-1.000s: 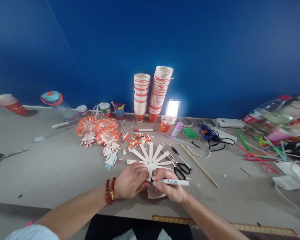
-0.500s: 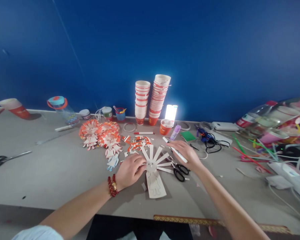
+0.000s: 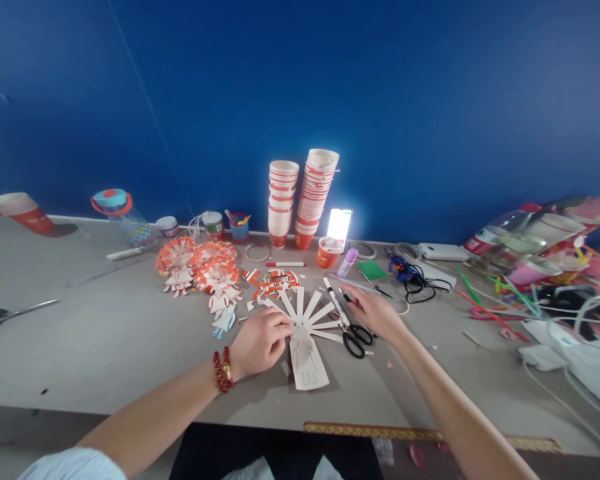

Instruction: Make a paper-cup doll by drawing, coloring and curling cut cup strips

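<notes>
My left hand (image 3: pixel 263 339), wearing a red bead bracelet, is closed on the left edge of a white paper-cup cutout (image 3: pixel 306 363). Cut strips fan out from its round middle, and a pencilled figure shows on the lower panel. My right hand (image 3: pixel 376 312) is to the right of the strips, its fingers closed around something slim with a dark tip, like a pen (image 3: pixel 347 297); most of it is hidden. Between this hand and the strips lies a white marker (image 3: pixel 336 301). Just below it are black-handled scissors (image 3: pixel 357 340), partly beside the strips.
Finished orange-and-white paper figures (image 3: pixel 200 267) and orange scraps (image 3: pixel 275 283) lie left of centre. Behind stand two tall cup stacks (image 3: pixel 283 207), a red cup (image 3: pixel 329 253), a lit phone (image 3: pixel 339 227) and a glue stick (image 3: pixel 348 263). Cables (image 3: pixel 420 280) and straws clutter the right.
The white marker has left my right hand and now lies beside the strips. My right hand has shifted slightly right and closed on the slim dark-tipped item. My left hand stays on the cutout.
</notes>
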The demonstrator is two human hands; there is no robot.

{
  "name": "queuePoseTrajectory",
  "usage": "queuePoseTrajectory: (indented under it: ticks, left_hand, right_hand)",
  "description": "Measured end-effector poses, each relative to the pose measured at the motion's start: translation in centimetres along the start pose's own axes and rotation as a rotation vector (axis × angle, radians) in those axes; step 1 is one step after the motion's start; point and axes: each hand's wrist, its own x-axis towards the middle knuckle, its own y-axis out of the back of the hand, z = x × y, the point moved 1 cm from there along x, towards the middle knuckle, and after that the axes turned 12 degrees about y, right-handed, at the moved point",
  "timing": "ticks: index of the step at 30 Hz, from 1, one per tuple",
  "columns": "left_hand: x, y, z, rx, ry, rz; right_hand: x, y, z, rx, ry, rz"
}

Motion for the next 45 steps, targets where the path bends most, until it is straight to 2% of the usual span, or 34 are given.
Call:
queuePoseTrajectory:
  ticks: [3,4,6,8,9,11,13,16,19,22,26,29,39,45]
  left_hand:
    - [-0.1,0.0,0.3,0.024,-0.009,-0.025]
    - [-0.2,0.0,0.4,0.024,-0.015,-0.031]
    - [-0.4,-0.2,0.5,0.025,-0.034,-0.037]
    - [-0.6,-0.5,0.6,0.040,-0.055,-0.046]
    - [-0.6,-0.6,0.6,0.052,-0.062,-0.053]
    - [-0.7,-0.8,0.6,0.075,-0.069,-0.070]
    - [-0.8,-0.8,0.6,0.090,-0.069,-0.085]
    - [-0.7,-0.8,0.7,0.113,-0.062,-0.108]
    - [-0.7,-0.7,1.0,0.127,-0.055,-0.118]
    - [-0.7,-0.6,1.2,0.128,-0.059,-0.114]
    - [-0.7,-0.4,1.4,0.129,-0.063,-0.108]
    - [-0.8,-0.5,1.4,0.124,-0.062,-0.109]
    - [-0.9,-0.6,1.4,0.134,-0.050,-0.128]
    - [-0.9,-0.6,1.4,0.144,-0.042,-0.142]
  right_hand:
    - [0.1,1.4,-0.9,0.227,-0.005,0.173]
    - [0.2,1.6,-1.5,0.378,-0.044,0.221]
    - [0.5,1.2,-3.2,0.816,-0.142,0.279]
    - [0.9,0.0,-5.2,1.248,-0.186,0.244]
    - [1.1,-0.7,-6.2,1.397,-0.193,0.208]
    - [1.5,-2.3,-8.0,1.553,-0.210,0.136]
    - [1.9,-3.5,-9.2,1.527,-0.203,0.079]
    - [2.4,-4.6,-10.1,1.217,-0.148,0.058]
    - [2.7,-5.2,-10.4,0.903,-0.054,0.083]
    - [2.5,-5.9,-10.5,0.735,0.011,0.158]
    - [2.0,-6.8,-10.3,0.728,0.030,0.281]
    - [1.7,-7.2,-10.3,0.751,-0.001,0.316]
    - [1.9,-7.5,-10.1,0.657,-0.001,0.237]
    - [2.0,-7.5,-10.2,0.619,0.004,0.238]
